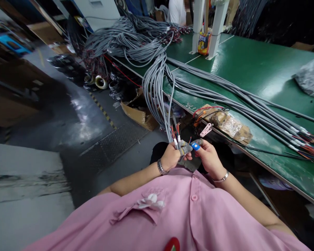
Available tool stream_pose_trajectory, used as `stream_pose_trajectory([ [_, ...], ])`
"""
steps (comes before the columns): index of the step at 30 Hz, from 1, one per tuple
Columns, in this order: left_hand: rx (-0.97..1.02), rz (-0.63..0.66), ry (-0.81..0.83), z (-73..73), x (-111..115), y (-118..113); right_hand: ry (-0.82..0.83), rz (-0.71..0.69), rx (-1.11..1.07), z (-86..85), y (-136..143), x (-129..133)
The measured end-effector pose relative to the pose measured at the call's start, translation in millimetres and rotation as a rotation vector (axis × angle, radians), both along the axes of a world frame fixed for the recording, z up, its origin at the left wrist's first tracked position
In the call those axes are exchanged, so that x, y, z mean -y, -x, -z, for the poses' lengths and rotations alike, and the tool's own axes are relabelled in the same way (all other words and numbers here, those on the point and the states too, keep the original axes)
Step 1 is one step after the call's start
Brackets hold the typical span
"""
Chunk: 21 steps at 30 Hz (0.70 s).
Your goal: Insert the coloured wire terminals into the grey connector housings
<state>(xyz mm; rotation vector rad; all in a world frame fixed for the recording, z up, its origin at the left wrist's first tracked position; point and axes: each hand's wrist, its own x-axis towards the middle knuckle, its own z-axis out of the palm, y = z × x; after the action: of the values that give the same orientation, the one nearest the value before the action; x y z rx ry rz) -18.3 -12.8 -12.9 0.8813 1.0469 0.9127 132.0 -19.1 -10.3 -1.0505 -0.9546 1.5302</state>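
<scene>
Grey cables [179, 138] grasped in L hand [173, 155], R hand [208, 155] adj.; can't tell its hold

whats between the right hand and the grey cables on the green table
In the head view, the pink clip, the taped block and some loose wires lie between the right hand and the grey cables.

Beyond the pink shirt [178, 212], I have my left hand [173, 156] gripping, my right hand [208, 154] beside it, forearms [136, 177] converging.
</scene>
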Motion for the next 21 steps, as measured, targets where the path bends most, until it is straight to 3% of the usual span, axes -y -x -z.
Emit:
stream_pose_trajectory([
  [11, 0.001, -0.080, 0.005, 3.8, -3, 2, 0.037, 0.070, 0.080, 9.7, -3, 0],
  [21, -0.062, 0.014, -0.025, 4.2, 0, 3, -0.041, -0.039, 0.129, -6.3, 3, -8],
])
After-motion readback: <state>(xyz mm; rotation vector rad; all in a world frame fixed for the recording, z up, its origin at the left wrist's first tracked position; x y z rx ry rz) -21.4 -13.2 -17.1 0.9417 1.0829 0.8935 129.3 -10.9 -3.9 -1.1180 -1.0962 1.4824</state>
